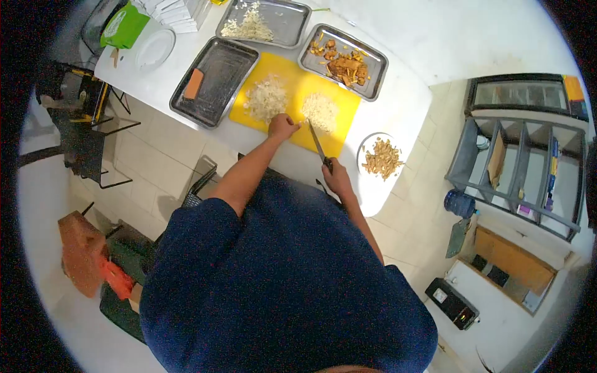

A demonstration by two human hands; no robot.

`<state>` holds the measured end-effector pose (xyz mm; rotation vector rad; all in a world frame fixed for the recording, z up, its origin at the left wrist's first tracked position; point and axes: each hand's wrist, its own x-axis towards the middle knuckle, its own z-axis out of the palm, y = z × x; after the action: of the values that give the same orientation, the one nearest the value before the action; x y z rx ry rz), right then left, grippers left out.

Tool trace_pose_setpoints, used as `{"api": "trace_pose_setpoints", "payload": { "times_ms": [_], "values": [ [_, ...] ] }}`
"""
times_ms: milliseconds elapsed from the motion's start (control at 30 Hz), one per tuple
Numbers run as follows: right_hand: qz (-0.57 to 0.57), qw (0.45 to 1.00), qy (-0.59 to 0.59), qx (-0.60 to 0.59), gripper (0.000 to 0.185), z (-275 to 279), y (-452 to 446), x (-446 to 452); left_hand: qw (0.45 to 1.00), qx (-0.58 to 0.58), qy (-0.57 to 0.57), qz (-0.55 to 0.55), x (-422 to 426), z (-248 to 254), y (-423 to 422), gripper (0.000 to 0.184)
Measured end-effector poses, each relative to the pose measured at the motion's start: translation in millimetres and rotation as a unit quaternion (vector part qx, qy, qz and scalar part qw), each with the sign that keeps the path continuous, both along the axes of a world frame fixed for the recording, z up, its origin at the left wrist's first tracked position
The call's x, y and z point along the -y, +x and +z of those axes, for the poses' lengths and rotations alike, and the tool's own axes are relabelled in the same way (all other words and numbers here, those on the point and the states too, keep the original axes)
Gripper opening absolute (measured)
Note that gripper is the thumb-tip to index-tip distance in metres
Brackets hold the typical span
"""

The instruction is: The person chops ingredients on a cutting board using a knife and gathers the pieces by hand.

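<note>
My right hand [338,176] is wrapped round the dark handle of a knife [318,144], its blade pointing up and left toward a pale chopped heap [319,112] on the yellow cutting board [341,140]. At the board's near edge, my left hand [283,127] has its fingers drawn together close to the knife tip; what they pinch, if anything, is too small to make out. A second heap of whitish pieces [266,99] lies on the board's left part, just beyond my left hand.
A dark tray [213,84] holds an orange-brown block [193,84]. Behind are a tray of pale bits [289,25] and a tray of brown pieces [376,68]. A plate of brown strips [382,157] stands right. A white plate [155,50] and green packet [124,27] lie far left.
</note>
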<state>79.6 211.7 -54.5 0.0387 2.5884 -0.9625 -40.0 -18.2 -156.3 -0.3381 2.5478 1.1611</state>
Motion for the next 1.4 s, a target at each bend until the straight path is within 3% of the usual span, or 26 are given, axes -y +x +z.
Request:
{"api": "trace_pose_setpoints", "payload": {
  "times_ms": [200,400,433,533,800,1133,1400],
  "values": [
    [-0.063,0.981,-0.141,0.121,0.039,36,2,20,0.999,0.001,-0.011,0.053,-8,1,7,0.019],
    [-0.003,0.995,-0.095,-0.022,0.042,16,5,11,0.999,-0.031,0.008,0.003,2,18,9,0.019],
    [-0.015,0.996,-0.092,0.003,0.042,19,4,10,0.999,-0.040,0.006,-0.010,2,24,12,0.019],
    [-0.038,0.994,-0.093,0.038,0.040,24,1,12,0.965,-0.225,-0.092,-0.103,7,22,24,0.016],
    [-0.039,0.993,-0.109,0.027,0.039,28,5,14,0.937,-0.158,-0.182,-0.251,14,44,37,0.036],
    [0.036,0.992,-0.117,-0.023,0.045,17,7,17,0.895,-0.121,-0.292,-0.315,-4,47,46,0.048],
    [0.042,0.995,-0.085,-0.014,0.044,9,10,20,0.921,0.042,-0.220,-0.318,-34,77,35,0.053]
  ]
}}
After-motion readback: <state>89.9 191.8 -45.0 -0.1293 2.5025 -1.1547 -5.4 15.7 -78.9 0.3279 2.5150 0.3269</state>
